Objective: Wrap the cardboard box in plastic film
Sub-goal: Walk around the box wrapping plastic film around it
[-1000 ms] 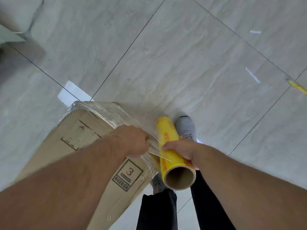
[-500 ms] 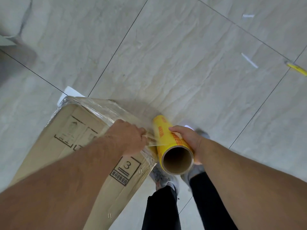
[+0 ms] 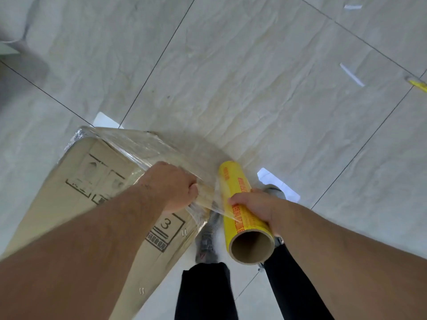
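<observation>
A tall cardboard box [image 3: 76,185] stands on the tiled floor at lower left, its top end covered in clear plastic film [image 3: 138,146]. My left hand [image 3: 171,185] is closed on the stretched film at the box's upper right corner. My right hand [image 3: 256,206] grips a yellow roll of film [image 3: 240,204] just right of the box, its open cardboard core facing me. A short sheet of film spans from the roll to my left hand.
My legs in black trousers [image 3: 205,292] and grey shoes [image 3: 208,236] stand between box and roll. White paper scraps [image 3: 352,75] lie on the floor at upper right, another white scrap [image 3: 277,183] near my right foot, and a yellow object [image 3: 419,84] at the right edge.
The roll has tilted back and my right hand has shifted on it. My feet have moved. My left hand keeps its hold on the film at the box corner.
</observation>
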The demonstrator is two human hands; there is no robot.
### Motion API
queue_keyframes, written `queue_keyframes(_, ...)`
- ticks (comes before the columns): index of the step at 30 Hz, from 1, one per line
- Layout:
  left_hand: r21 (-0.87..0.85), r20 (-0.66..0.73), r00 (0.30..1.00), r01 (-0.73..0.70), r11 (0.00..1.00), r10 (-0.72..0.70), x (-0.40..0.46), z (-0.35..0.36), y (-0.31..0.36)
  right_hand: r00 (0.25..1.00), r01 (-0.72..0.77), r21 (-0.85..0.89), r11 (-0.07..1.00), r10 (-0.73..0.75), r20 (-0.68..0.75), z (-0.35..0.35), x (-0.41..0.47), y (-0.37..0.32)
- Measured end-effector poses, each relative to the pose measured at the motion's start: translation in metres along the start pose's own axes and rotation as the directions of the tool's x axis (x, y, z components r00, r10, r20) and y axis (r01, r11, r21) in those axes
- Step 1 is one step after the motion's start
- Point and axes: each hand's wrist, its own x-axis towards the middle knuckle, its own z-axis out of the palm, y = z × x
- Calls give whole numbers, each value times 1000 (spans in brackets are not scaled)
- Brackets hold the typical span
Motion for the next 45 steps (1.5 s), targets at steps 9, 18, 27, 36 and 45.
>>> queue_keyframes(9, 52, -6, 1000, 6, 999, -6, -1, 3, 18, 999, -38, 69, 997, 39, -24, 50, 5, 20)
queue_keyframes(18, 63, -90, 996, 15, 998, -10, 3, 9, 16, 979, -195, 675, 712, 99, 178, 66, 7, 64)
queue_keyframes(27, 106, -122, 992, -21, 994, 34, 2, 11, 16, 999, -1, 500, 866, 26, -42, 81, 5, 88)
queue_keyframes(36, 109, -190, 977, -73, 991, 93, 8, 17, 8, 999, -30, 452, 892, 47, -27, 123, 53, 79)
queue_keyframes(45, 137, -255, 962, -63, 989, 97, 12, 22, 3, 1000, -18, 565, 825, 20, 2, 121, 25, 92)
